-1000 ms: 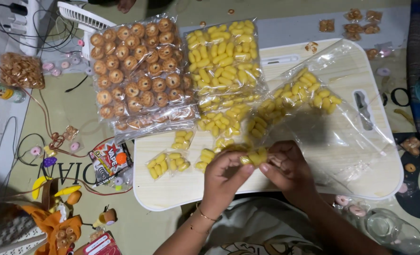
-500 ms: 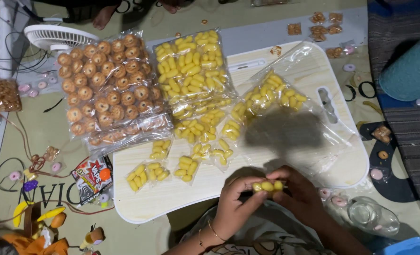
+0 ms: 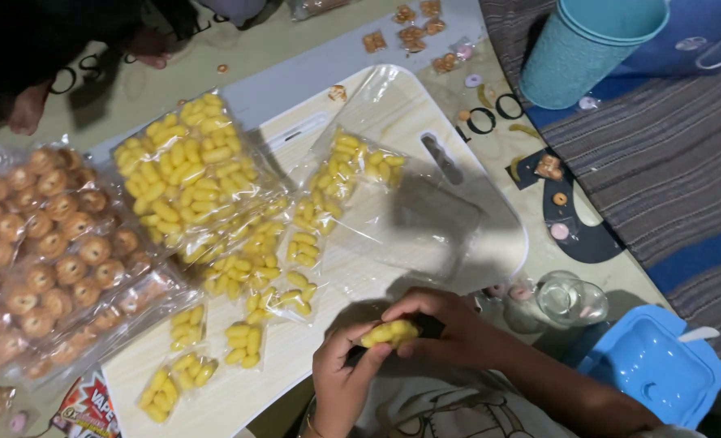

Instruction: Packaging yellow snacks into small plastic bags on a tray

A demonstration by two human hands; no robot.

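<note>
Two hands closed on one small packet of yellow snacks

Both hands met at the near edge of the light wooden lap table [image 3: 458, 203], seen from the head camera. The left hand [image 3: 340, 381] came up from below, and the right hand [image 3: 437, 328] lay across from the right — their fingers were curled shut around a small clear packet of yellow puffed snacks [image 3: 390, 332], pinched between thumbs and fingertips just above the person's lap.

On the table beyond the hands lay several filled small packets [image 3: 247, 345], a large sealed bag of the same yellow snacks [image 3: 186, 174] and an opened, mostly emptied clear bag [image 3: 393, 211]. To the left sat a big bag of round brown biscuits [image 3: 44, 243]. Right of the table stood a clear glass jar [image 3: 567, 298], a blue plastic lid [image 3: 652, 365] and — farther off — a teal cup [image 3: 587, 49].
</note>
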